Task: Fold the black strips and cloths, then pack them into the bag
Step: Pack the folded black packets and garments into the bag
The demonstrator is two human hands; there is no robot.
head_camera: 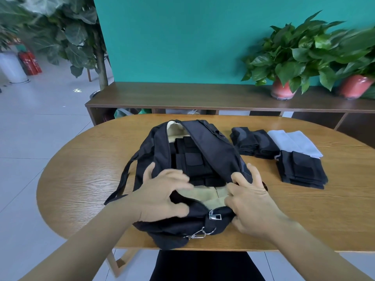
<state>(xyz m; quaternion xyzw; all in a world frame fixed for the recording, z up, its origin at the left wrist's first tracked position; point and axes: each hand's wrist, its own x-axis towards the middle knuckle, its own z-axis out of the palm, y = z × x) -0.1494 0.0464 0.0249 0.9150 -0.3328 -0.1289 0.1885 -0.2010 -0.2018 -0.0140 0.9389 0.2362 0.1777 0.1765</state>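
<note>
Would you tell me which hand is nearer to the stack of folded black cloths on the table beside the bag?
Right. The right hand grips the bag's near rim on the side facing the folded black cloths; the left hand holds the opposite rim, farther away.

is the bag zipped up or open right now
Open. The bag gapes, showing tan lining and folded black strips inside.

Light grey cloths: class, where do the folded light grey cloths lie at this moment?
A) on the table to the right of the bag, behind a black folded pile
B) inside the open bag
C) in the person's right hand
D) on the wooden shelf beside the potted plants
A: the light grey cloths lie on the table, right of the bag and behind a black folded pile.
</note>
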